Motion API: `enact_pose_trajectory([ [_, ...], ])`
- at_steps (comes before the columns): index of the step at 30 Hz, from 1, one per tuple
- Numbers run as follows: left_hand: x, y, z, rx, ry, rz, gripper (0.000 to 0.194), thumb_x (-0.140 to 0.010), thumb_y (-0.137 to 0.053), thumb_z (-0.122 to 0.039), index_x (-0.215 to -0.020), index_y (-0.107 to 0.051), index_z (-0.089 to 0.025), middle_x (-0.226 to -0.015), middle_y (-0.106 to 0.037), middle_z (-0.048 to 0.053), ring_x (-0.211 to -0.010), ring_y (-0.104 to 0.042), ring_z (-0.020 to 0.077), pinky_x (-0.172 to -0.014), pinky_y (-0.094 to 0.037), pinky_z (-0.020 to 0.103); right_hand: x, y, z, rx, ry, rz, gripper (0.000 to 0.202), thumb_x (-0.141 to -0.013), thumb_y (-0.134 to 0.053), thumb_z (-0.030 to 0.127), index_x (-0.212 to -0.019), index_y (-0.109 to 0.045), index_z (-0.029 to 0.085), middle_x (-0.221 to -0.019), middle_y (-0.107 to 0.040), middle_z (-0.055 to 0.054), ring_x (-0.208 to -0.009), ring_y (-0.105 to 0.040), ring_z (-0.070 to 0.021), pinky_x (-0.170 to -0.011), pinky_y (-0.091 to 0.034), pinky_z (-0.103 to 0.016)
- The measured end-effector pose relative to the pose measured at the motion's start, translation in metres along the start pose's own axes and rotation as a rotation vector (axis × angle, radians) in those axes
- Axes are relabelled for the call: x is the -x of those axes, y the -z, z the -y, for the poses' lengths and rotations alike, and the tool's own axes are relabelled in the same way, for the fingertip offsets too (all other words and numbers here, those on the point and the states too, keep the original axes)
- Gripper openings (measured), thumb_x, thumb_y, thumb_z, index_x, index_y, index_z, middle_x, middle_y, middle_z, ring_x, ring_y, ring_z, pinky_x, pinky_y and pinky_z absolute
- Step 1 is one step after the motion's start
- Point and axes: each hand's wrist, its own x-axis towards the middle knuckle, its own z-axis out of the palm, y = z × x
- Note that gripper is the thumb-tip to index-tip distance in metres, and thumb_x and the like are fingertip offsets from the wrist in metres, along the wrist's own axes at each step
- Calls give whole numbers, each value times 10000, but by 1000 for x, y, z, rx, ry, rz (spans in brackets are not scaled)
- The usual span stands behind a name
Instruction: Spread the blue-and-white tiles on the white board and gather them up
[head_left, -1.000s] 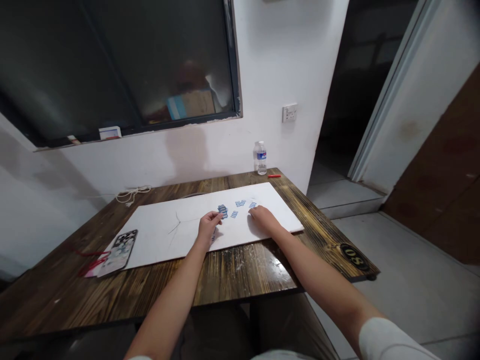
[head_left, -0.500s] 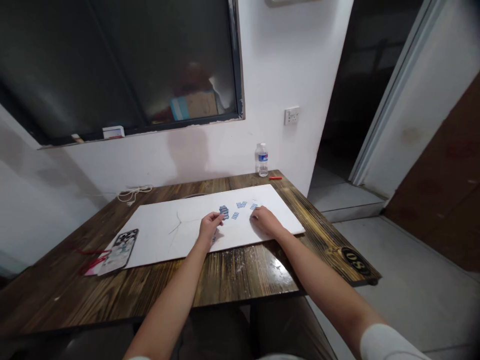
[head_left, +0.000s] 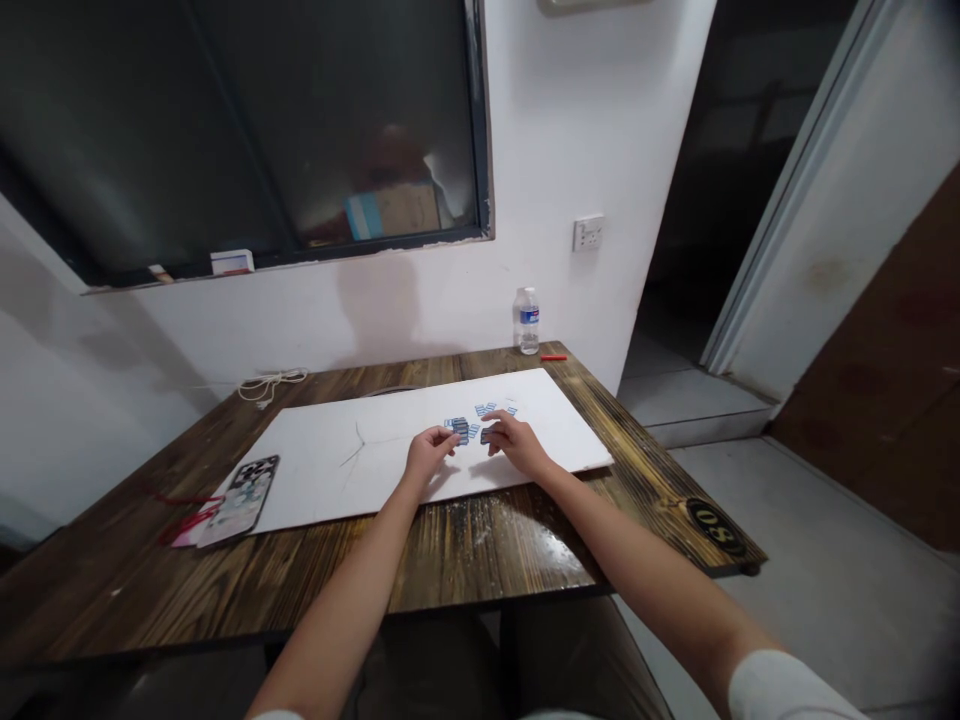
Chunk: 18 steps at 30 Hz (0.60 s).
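Observation:
My left hand (head_left: 429, 455) is closed, its thumb and fingertips pinching a small blue-and-dark striped piece (head_left: 460, 430). My right hand (head_left: 517, 445) pinches another small dark striped piece (head_left: 485, 436) close by, with the index finger raised above it. Both hands are low over a white board (head_left: 390, 425). Several flat blue striped pieces (head_left: 486, 409) lie on the board just beyond and between the hands. They are too small to tell their exact kind.
A phone (head_left: 247, 495) in a patterned case lies on the board's left end beside a red cord (head_left: 191, 520). Behind the board are a water bottle (head_left: 529, 325), a red pen (head_left: 554, 357) and a white cable (head_left: 270, 383). A round number plate (head_left: 716, 525) marks the wooden table's right corner.
My right hand has moved left, toward my left hand, and a dark striped piece now shows in its fingers. My left hand has shifted slightly right with its piece. The view has shifted slightly.

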Motion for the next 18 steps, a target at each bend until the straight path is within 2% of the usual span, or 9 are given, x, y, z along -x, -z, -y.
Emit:
enact_pose_trajectory([
  [3, 1, -1, -2, -3, -6, 33, 350, -566, -793, -472, -664, -660, -163, -616, -646, 23, -539, -551, 138, -560, -462, 262, 0, -6, -2, -157, -109, -21, 179, -757, -624, 337, -849, -533, 214, -656, -675, 21, -538, -647, -143, -564, -527, -272],
  [6, 0, -1, -1, -10, -20, 78, 354, -552, -803, -474, -656, -660, -168, -610, -644, 21, -540, -559, 146, -561, -459, 266, -1, -9, -5, -245, -186, -51, 270, -683, -698, 402, -716, -522, 200, -608, -666, 9, -522, -652, -156, -531, -526, -268],
  [10, -1, -1, 2, -26, -24, 150, 353, -549, -805, -477, -646, -662, -169, -590, -638, 18, -533, -561, 146, -564, -450, 266, -1, -11, -5, -273, -240, -70, 360, -607, -767, 458, -658, -529, 192, -541, -641, 14, -504, -650, -166, -498, -506, -253],
  [18, 3, 1, -2, -95, -26, 288, 313, -594, -788, -454, -646, -673, -167, -566, -638, 17, -542, -562, 144, -567, -419, 254, 0, -15, -6, -251, -251, -7, 388, -588, -784, 499, -620, -542, 197, -494, -620, 22, -480, -616, -155, -489, -457, -244],
])
